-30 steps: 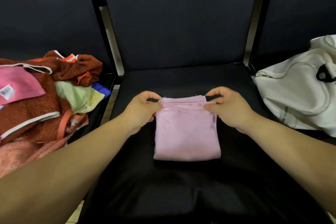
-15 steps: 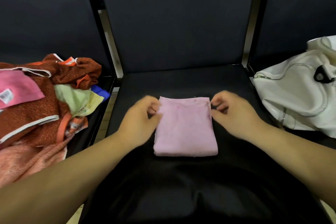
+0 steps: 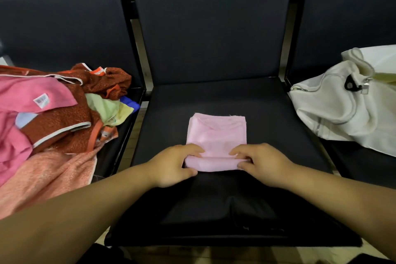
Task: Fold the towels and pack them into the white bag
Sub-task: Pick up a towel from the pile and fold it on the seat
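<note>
The pink towel [image 3: 216, 133] lies on the seat [image 3: 267, 101]. The left hand [image 3: 171, 164] and right hand [image 3: 262, 164] each pinch its six-o'clock edge, mid-fold. Next, I reckon, that edge goes toward twelve, then the towel into the white bag [image 3: 338, 111] at three.

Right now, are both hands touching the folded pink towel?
Touching. The head view shows the left hand and right hand pinching the near edge of the folded pink towel.

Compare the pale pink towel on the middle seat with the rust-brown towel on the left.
The pale pink towel is folded neatly; the rust-brown towel lies crumpled. The left hand and right hand pinch the pink one's near edge; the brown one lies untouched among other towels. Neither is in the white bag.
</note>
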{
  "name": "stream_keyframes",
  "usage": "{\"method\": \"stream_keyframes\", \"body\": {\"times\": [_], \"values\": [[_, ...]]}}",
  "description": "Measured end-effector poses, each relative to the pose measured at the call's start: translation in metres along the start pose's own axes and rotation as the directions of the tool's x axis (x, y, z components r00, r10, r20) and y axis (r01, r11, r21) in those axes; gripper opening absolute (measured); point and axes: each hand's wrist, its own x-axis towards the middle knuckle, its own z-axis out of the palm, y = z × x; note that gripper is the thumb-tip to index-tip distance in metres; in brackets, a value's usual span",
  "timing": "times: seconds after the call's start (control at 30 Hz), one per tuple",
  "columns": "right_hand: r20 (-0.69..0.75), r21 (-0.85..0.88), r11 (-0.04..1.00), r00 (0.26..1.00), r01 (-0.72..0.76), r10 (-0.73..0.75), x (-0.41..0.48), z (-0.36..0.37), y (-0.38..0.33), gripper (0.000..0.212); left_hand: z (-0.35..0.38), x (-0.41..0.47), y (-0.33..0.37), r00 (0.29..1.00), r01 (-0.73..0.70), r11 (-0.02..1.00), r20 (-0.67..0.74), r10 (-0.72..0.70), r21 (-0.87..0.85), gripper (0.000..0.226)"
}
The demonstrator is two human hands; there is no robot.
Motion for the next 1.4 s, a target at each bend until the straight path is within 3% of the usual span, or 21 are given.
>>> {"method": "stream_keyframes", "body": {"times": [0.13,0.3,0.53,0.67,0.83,1.07,1.17,1.4], "values": [[0.149,0.338,0.929,0.983,-0.152,0.107,-0.011,-0.021,0.002,0.028,0.004,-0.016,0.001,1.000,-0.020,1.000,0.008,0.020,-0.018,0.052],[0.169,0.461,0.860,0.973,-0.218,0.157,-0.021,-0.030,0.005,0.025,0.005,-0.022,0.009,0.996,-0.015,0.983,-0.086,-0.001,-0.182,0.043],[0.176,0.712,0.664,0.974,-0.228,0.145,-0.018,-0.038,0.002,0.021,-0.003,-0.013,0.025,0.976,-0.005,0.911,-0.201,-0.086,-0.413,0.038],[0.189,0.665,0.714,0.974,-0.220,0.125,-0.018,-0.035,0.000,0.020,-0.002,-0.006,0.029,0.954,0.041,0.837,-0.228,-0.196,-0.546,0.032],[0.249,0.473,0.863,0.966,-0.180,0.065,-0.020,-0.030,-0.005,0.061,0.002,0.002,0.030,0.915,0.100,0.765,-0.243,-0.322,-0.637,0.026],[0.017,0.438,0.891,0.992,-0.120,0.125,-0.004,-0.024,0.004,0.039,0.003,0.007,0.033,0.904,0.031,0.903,-0.373,-0.208,-0.428,0.029],[0.027,0.463,0.875,0.989,-0.141,0.145,0.002,-0.019,0.007,0.036,0.004,0.007,0.032,0.910,0.025,0.944,-0.384,-0.158,-0.330,0.031],[0.056,0.555,0.786,0.955,-0.271,0.290,0.019,-0.009,0.015,0.028,0.013,0.019,0.017,0.906,0.158,0.940,-0.334,-0.260,-0.304,0.036]]}}
